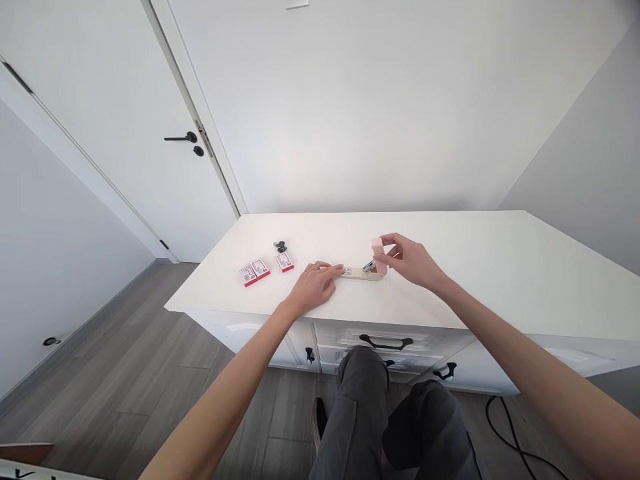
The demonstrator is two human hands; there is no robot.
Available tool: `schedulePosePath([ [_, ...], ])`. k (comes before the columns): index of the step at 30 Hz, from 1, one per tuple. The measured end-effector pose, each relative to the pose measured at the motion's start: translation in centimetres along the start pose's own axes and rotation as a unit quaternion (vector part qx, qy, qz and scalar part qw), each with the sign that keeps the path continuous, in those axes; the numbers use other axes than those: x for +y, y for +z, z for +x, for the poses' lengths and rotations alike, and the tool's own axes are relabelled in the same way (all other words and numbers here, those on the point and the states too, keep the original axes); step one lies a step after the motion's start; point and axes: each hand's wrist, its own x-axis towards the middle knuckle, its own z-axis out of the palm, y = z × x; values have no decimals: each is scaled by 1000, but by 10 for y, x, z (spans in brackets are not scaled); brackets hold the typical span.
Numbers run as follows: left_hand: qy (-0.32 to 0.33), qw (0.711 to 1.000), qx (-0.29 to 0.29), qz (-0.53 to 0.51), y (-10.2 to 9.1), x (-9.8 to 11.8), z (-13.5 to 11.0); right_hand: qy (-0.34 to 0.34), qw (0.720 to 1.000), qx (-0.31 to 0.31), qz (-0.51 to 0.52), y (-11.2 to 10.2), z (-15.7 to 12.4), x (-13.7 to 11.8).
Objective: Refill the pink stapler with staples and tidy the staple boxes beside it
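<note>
A stapler [361, 274] lies on the white cabinet top with its pink upper arm [378, 247] swung up from the pale, flat base. Between the two parts a metal staple channel [369, 265] shows. My left hand [314, 287] holds the left end of the base down against the surface, its fingers over a printed label. With thumb and fingers, my right hand [410, 261] pinches the raised pink arm from the right side. Whether any staples sit in the channel is too small to tell.
Several small red-and-white boxes [285, 261] lie left of my hands on the cabinet top [465, 273]. A small black staple remover [281, 246] rests behind them. Below the front edge are black drawer handles [386, 342]. A black cable [515, 443] lies on the floor at right.
</note>
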Motion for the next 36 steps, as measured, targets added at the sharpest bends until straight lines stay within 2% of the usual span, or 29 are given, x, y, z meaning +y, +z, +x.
schedulePosePath([
  [8,-1,1000,-8,4,-2,2,0,-33,998,-32,-30,20,6,-6],
  [16,8,1000,-5,2,1,-1,0,-84,988,-60,-118,39,13,-10],
  [20,14,1000,-4,1,2,-1,0,-90,981,-70,-159,44,15,-9],
  [24,14,1000,-2,4,1,-1,0,-114,980,-67,-150,46,11,-6],
  [27,10,1000,-5,8,0,-1,-1,-129,984,-35,-116,45,2,2],
  [30,2,1000,-5,9,1,-2,-1,-105,987,12,-123,43,-7,20],
  [36,-9,1000,-6,21,2,-2,0,-40,994,8,-99,40,-23,56],
])
